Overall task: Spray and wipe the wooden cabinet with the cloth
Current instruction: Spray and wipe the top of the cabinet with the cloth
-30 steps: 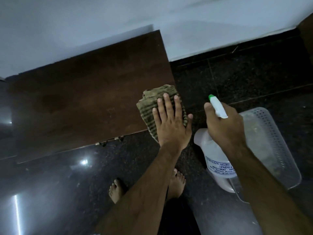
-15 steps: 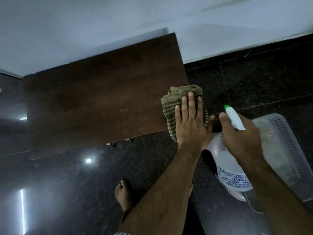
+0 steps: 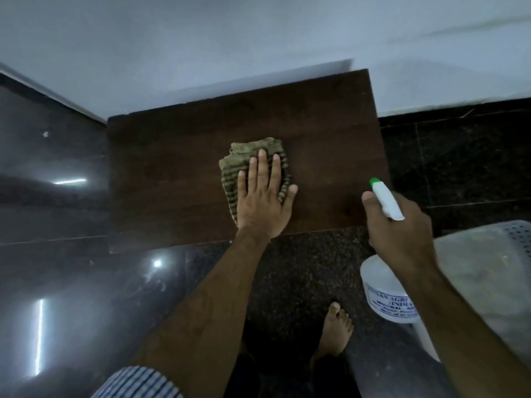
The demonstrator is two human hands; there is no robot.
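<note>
The dark wooden cabinet (image 3: pixel 178 173) stands against the white wall, its flat top facing me. A folded olive striped cloth (image 3: pixel 247 159) lies on the middle of that top. My left hand (image 3: pixel 265 196) presses flat on the cloth, fingers spread. My right hand (image 3: pixel 399 234) grips a white spray bottle (image 3: pixel 386 294) with a green-tipped nozzle (image 3: pixel 385 196), held off the cabinet's right front corner, nozzle pointing up and left.
A pale perforated plastic basket (image 3: pixel 514 242) sits on the dark polished floor (image 3: pixel 71 297) at the right, behind my right arm. My bare foot (image 3: pixel 334 331) stands in front of the cabinet. A dark glossy panel (image 3: pixel 48 173) runs along the left.
My left hand has slid the cloth from the cabinet's right front corner leftward to the middle of the top. The view has shifted so the cabinet sits more central.
</note>
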